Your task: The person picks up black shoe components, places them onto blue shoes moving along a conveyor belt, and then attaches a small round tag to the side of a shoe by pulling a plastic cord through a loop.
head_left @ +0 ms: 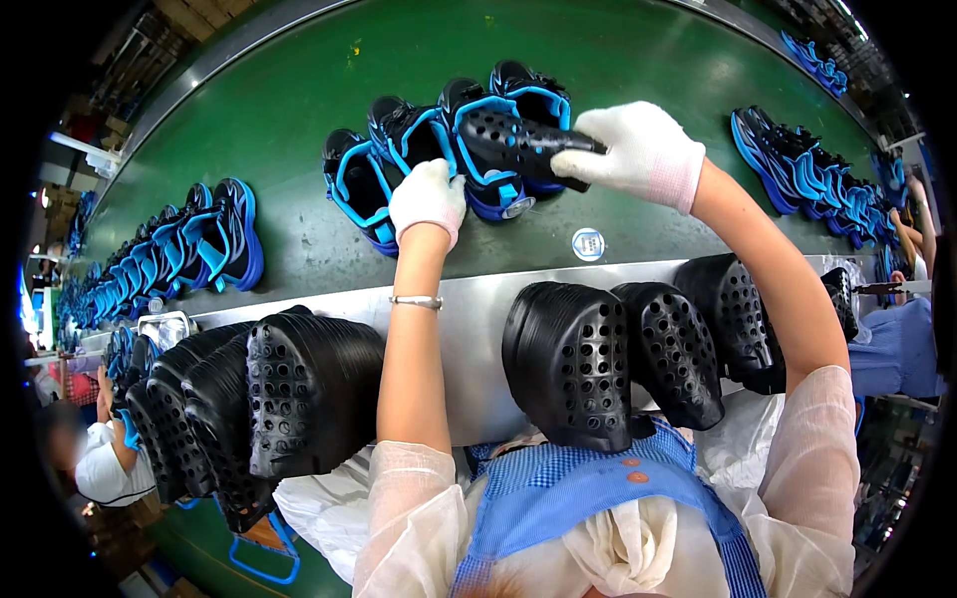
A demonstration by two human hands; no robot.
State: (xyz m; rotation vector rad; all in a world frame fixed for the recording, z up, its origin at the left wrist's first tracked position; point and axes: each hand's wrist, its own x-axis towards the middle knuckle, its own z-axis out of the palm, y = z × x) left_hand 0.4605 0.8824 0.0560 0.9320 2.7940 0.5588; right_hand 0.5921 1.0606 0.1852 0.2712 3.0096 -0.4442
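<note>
Four black sneakers with bright blue linings stand side by side before me. My right hand [643, 149], in a white knit glove, grips the narrow end of a black perforated plastic shoe insert [503, 140]. The insert's wide end lies over the opening of the third sneaker [486, 197] from the left; how far it reaches inside I cannot tell. My left hand [429, 201], gloved too, closes on the heel of the second sneaker [394, 125]. Left of it is the first sneaker [361, 184], and at the right end the fourth sneaker [533, 90].
Nested stacks of black inserts stand along the metal ledge [469, 339], one stack [309, 389] left of my forearm, others [588, 359] to the right. Rows of matching sneakers line the green belt [299, 90] at left [234, 234] and right [778, 164]. Other people work at both sides.
</note>
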